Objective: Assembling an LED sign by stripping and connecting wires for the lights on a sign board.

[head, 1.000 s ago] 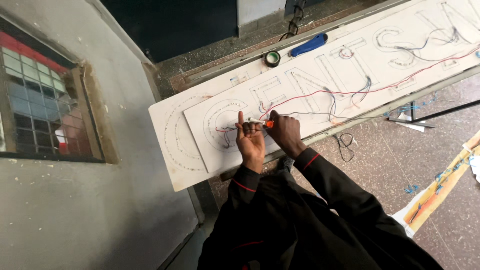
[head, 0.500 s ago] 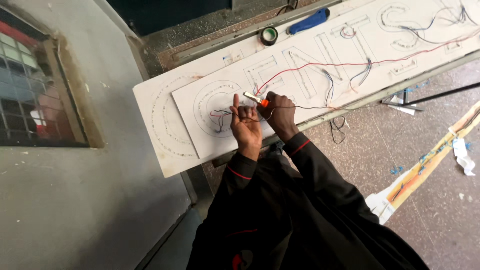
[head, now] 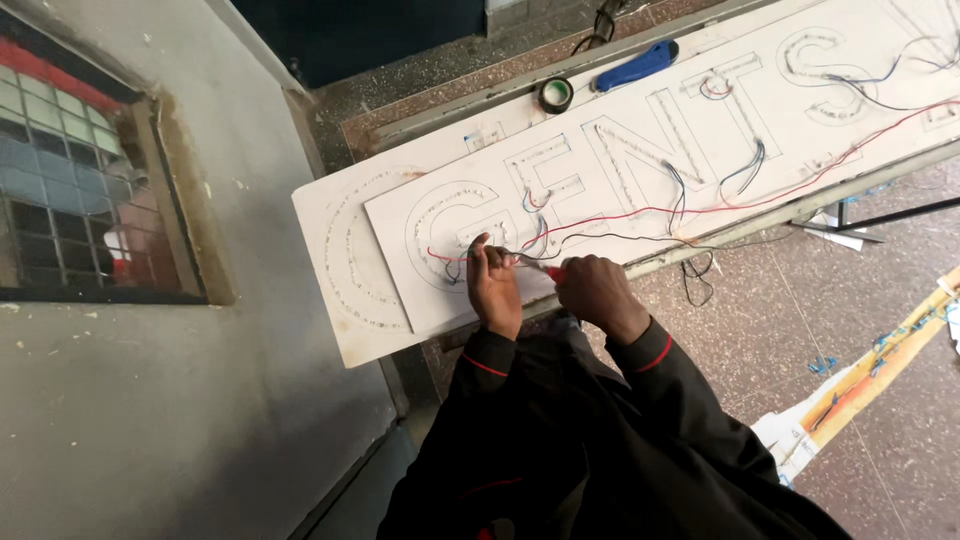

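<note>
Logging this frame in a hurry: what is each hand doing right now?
Left hand: fingers pinched on the wires at the white sign board.
Right hand: closed around a red-handled tool.

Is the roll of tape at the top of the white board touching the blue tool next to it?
Apart. The head view shows the tape roll and the blue tool lying side by side at the far edge of the white board, with a clear strip between them.

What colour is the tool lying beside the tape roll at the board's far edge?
Blue tool, clearest in the head view.
</note>
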